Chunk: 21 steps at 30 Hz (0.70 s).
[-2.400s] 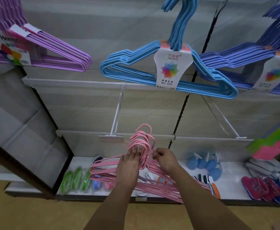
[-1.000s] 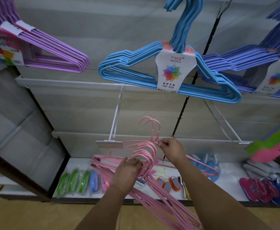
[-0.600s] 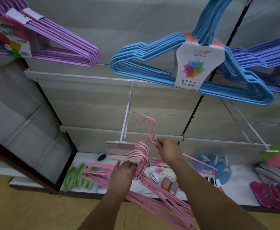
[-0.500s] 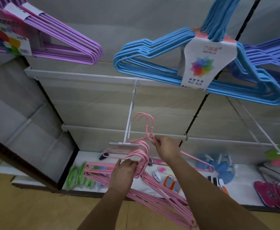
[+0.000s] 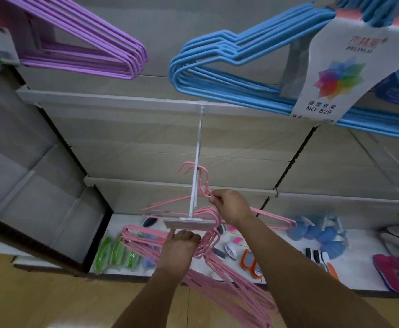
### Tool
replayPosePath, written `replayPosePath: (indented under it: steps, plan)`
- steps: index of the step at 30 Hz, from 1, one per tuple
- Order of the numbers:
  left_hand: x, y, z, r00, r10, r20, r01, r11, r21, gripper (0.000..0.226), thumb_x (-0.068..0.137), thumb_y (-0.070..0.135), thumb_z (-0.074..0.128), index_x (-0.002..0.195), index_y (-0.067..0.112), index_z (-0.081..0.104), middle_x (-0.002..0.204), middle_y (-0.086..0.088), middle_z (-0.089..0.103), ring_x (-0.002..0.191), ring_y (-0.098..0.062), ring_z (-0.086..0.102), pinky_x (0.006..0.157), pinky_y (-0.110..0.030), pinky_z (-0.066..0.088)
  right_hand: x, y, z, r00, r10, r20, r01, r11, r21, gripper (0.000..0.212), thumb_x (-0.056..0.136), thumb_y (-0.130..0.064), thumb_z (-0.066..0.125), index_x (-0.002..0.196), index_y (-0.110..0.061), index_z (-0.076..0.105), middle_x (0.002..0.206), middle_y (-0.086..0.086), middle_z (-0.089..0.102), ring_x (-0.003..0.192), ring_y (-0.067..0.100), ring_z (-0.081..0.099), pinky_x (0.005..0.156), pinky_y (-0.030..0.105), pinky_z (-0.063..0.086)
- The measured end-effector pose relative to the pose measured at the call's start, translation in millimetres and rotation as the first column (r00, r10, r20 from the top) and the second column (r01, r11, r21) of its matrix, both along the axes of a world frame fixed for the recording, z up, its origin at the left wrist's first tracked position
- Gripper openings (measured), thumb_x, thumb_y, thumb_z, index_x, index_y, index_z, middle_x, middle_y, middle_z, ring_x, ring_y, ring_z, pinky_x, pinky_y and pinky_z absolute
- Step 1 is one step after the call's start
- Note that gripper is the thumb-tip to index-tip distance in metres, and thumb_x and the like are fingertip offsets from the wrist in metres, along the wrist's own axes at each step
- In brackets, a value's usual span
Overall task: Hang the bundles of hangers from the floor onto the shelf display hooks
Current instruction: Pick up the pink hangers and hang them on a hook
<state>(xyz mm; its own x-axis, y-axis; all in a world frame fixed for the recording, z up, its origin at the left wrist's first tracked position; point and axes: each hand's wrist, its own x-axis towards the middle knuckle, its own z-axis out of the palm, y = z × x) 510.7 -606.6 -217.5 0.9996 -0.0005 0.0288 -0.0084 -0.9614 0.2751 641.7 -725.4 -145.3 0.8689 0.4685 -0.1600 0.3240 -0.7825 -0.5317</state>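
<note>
Pink wire hangers are filling both hands below the white display hook (image 5: 197, 162), which is jutting out from the rail at the upper edge of the lower shelf bay. The right hand (image 5: 231, 205) is pinching the necks of a few separated pink hangers (image 5: 203, 183), whose curved tops are sitting right alongside the hook's long rod; whether they are already over it cannot be told from here. The left hand (image 5: 181, 245) is curling round the gathered necks of the main pink bundle (image 5: 229, 290), just under the price-tag plate (image 5: 189, 224) at the hook's front end, with the bundle's bodies trailing down towards the wooden floor (image 5: 39, 304).

To do this step well, the right hand should probably be lifting the curved tops clear of the tag plate, turning their open sides towards the rod, then sliding them back along it before letting go. The left hand should be keeping the rest level and slightly away, since loose hangers are likely to snag each other or catch on the plate. Above, the blue bundle (image 5: 241, 74) and the purple bundle (image 5: 87, 43) are hanging from higher hooks.
</note>
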Motion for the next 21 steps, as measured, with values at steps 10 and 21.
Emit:
replayPosePath:
  steps: [10, 21]
  plan:
    - [5, -1, 0, 0.985, 0.156, -0.075, -0.164, 0.980, -0.115, 0.025, 0.097, 0.013, 0.041, 0.098, 0.023, 0.064, 0.109, -0.008, 0.062, 0.102, -0.023, 0.056, 0.094, -0.032, 0.045, 5, 1, -5, 0.997, -0.039, 0.074, 0.053, 0.977, -0.208, 0.032, 0.099, -0.027, 0.044, 0.126, -0.015, 0.056, 0.120, 0.015, 0.057, 0.113, 0.033, 0.053, 0.090, 0.037, 0.042]
    - [-9, -37, 15, 0.976, 0.170, -0.137, -0.163, 0.985, 0.061, 0.032, 0.088, 0.010, 0.049, 0.115, 0.024, 0.057, 0.111, 0.002, 0.066, 0.105, -0.017, 0.058, 0.107, -0.033, 0.030, -50, -36, 2, 0.974, -0.219, 0.049, 0.217, 0.975, 0.050, 0.021, 0.093, -0.013, 0.046, 0.100, -0.010, 0.065, 0.097, 0.010, 0.066, 0.091, 0.031, 0.059, 0.067, 0.031, 0.041]
